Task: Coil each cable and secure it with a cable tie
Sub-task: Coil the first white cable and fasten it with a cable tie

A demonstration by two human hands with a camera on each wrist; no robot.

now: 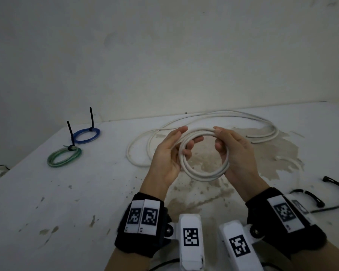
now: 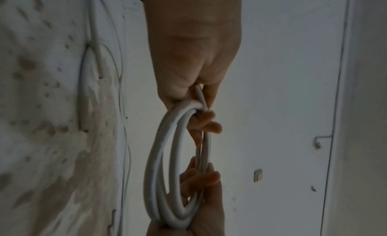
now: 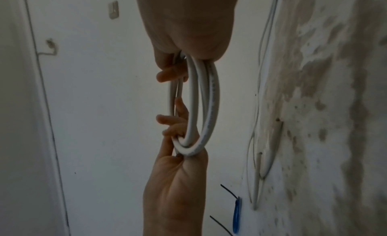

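Note:
A white cable coil (image 1: 202,176) of several loops is held upright above the stained white table (image 1: 67,212). My left hand (image 1: 184,139) grips its left side, thumb on top and fingers curled through the ring. My right hand (image 1: 218,139) grips the right side the same way. The rest of the white cable (image 1: 243,116) trails loose on the table behind the hands. In the left wrist view, the coil (image 2: 159,156) hangs between my left hand (image 2: 188,65) and right hand (image 2: 201,181). The right wrist view shows the coil (image 3: 212,107) edge-on.
A blue coil (image 1: 86,135) and a green coil (image 1: 64,157), each bound with a black tie, lie at the far left near the table's edge. Loose black cable ties (image 1: 309,196) lie at the right. A wall stands right behind the table.

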